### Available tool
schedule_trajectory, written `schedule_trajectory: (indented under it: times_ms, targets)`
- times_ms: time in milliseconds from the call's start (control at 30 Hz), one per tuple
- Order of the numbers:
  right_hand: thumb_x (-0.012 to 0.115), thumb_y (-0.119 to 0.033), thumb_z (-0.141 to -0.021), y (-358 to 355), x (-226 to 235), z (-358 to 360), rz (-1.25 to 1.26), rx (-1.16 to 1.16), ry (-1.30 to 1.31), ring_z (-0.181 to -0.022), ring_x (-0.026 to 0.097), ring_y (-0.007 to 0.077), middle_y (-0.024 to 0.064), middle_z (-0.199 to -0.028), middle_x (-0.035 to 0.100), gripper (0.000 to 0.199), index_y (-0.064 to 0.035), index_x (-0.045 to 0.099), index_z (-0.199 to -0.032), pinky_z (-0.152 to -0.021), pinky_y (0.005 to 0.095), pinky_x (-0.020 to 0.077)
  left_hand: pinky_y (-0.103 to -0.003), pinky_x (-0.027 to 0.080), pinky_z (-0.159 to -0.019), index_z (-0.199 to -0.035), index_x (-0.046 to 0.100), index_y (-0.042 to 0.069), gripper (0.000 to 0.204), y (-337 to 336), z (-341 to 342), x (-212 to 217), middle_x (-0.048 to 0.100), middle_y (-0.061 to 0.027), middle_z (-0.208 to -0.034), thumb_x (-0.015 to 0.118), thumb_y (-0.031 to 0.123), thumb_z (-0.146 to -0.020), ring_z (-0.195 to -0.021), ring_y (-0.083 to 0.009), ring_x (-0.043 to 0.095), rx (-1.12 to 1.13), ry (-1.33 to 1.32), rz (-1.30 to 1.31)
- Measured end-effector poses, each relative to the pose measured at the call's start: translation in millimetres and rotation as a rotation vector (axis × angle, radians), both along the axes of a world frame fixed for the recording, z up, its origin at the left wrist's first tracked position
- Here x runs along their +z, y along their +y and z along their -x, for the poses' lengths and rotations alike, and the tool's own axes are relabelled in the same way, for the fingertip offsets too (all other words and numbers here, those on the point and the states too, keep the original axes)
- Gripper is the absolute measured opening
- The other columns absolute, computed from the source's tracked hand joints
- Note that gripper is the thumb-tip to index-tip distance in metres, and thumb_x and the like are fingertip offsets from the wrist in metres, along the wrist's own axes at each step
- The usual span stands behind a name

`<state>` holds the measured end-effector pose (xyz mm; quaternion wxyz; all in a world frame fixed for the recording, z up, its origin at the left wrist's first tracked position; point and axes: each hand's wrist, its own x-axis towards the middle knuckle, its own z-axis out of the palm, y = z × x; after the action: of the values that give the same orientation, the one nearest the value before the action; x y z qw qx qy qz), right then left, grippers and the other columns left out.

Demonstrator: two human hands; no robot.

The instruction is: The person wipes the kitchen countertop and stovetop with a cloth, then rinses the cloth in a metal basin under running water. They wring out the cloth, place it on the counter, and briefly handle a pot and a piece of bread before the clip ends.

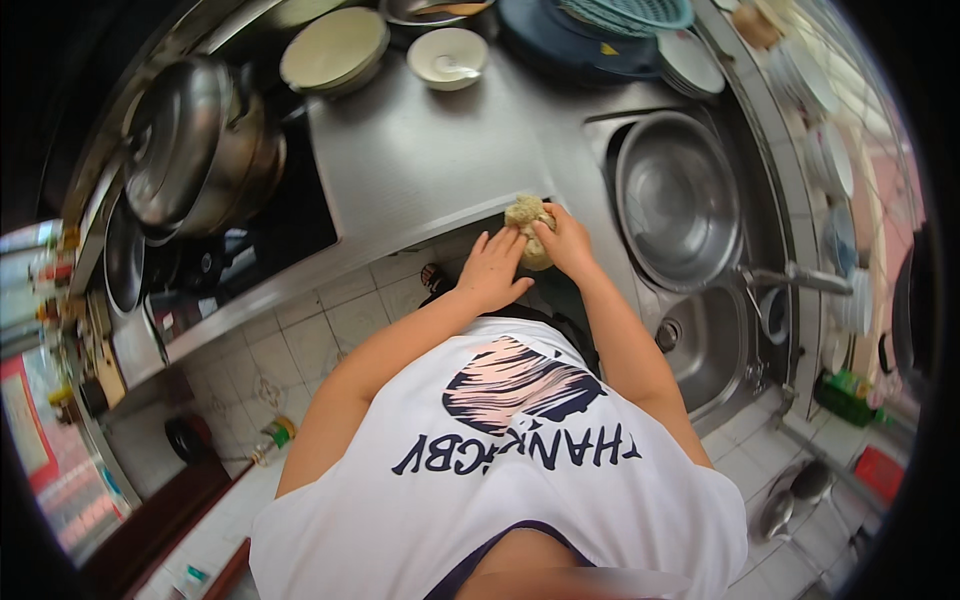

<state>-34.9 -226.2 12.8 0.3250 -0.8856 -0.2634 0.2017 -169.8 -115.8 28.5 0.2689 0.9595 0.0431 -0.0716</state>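
Observation:
A crumpled, pale yellow lump (527, 212) with a rough surface, perhaps a cloth or a loofah, is at the front edge of the steel counter; its exact kind is unclear. My right hand (566, 243) grips it from the right, with fingers curled over its side. From the left, my left hand (493, 270) reaches to it with fingers stretched and thumb apart, fingertips touching the lump. The lower part of the lump hangs between both hands, above a dark opening below the counter edge.
A large metal basin (678, 200) sits in the sink (705, 350) at right, under the faucet (800, 278). A big lidded pot (195, 150) stands on the black stove at left. Bowls (448, 58), stacked plates (690, 62) and a teal basket (640, 12) line the back.

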Motion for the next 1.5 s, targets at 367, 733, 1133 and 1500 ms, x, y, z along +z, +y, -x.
schedule_trajectory:
  times_ms: [367, 733, 1133, 1500]
  targets:
    - [0.061, -0.029, -0.084, -66.4, 6.5, -16.7, -0.499, -0.606, 0.356, -0.070, 0.056, 0.0121, 0.0060, -0.081, 0.063, 0.026, -0.0025, 0.059, -0.087, -0.064, 0.0266, 0.0435, -0.032, 0.046, -0.079, -0.105, 0.058, 0.006, 0.023, -4.5, -87.5, 1.4, 0.058, -0.0091, -0.106, 0.056, 0.011, -0.083, -0.092, -0.0256, 0.058, 0.119, -0.067, 0.566]
    - [0.057, -0.024, -0.088, -136.8, 41.6, -52.9, -0.494, -1.140, -0.040, -0.061, 0.048, 0.0076, 0.0013, -0.066, 0.056, 0.024, -0.0011, 0.057, -0.082, -0.057, 0.0255, 0.0406, -0.023, 0.045, -0.076, -0.110, 0.058, 0.003, 0.022, -34.2, -209.0, 23.9, 0.059, -0.0021, -0.099, 0.050, 0.012, -0.092, -0.087, -0.0087, 0.054, 0.036, 0.229, 1.185]
    - [0.053, -0.024, -0.091, -221.1, 87.3, -70.3, -1.094, -1.391, 0.043, -0.074, 0.049, 0.0067, -0.0001, -0.080, 0.055, 0.022, -0.0023, 0.058, -0.094, -0.068, 0.0231, 0.0417, -0.027, 0.041, -0.085, -0.119, 0.053, 0.007, 0.032, -85.1, -305.1, 41.6, 0.053, -0.0071, -0.114, 0.051, 0.010, -0.088, -0.097, -0.0143, 0.052, -0.125, 0.112, 1.029]
    - [0.054, -0.029, -0.087, -242.4, 6.9, -48.3, -0.093, -1.136, 0.092, -0.087, 0.060, 0.0194, 0.0051, -0.106, 0.061, 0.029, -0.0129, 0.060, -0.111, -0.079, 0.0311, 0.0456, -0.043, 0.036, -0.097, -0.120, 0.052, 0.008, 0.045, -98.1, -265.5, -29.2, 0.048, -0.0175, -0.127, 0.059, 0.028, -0.080, -0.117, -0.0337, 0.045, -0.602, -0.038, -0.054]
